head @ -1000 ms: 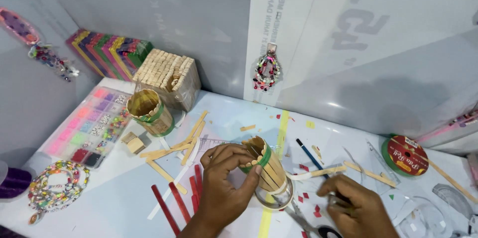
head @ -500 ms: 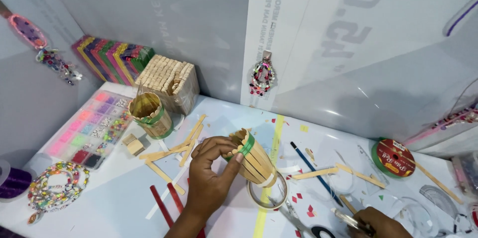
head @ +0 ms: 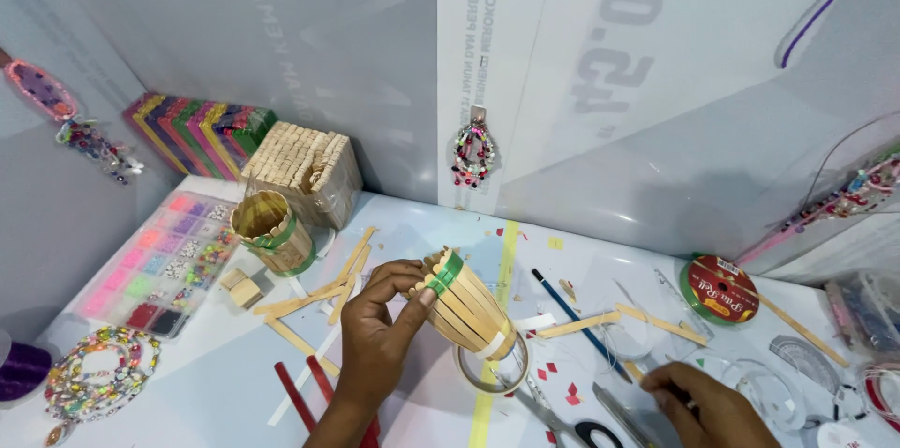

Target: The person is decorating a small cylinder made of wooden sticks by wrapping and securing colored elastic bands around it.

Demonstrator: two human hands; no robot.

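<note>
Gripping the stick cup (head: 466, 306) by its green-banded rim, the left hand (head: 380, 336) is tilting it over the tape ring (head: 494, 368); right of that ring, the right hand (head: 710, 406) is lying on the table (head: 187, 392), its fingers' grasp unclear.

Two bare hands are seen, the left hand (head: 375, 336) and the right hand (head: 711, 401). No sleeves, gloves, rings or watches are visible.

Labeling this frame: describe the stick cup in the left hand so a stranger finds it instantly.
Start at the white table and go to its near middle, where the left hand grips a craft-stick cup. It lies tilted with a green band at its rim, resting on a tape ring; the similar cup stands upright farther left, untouched.
</note>
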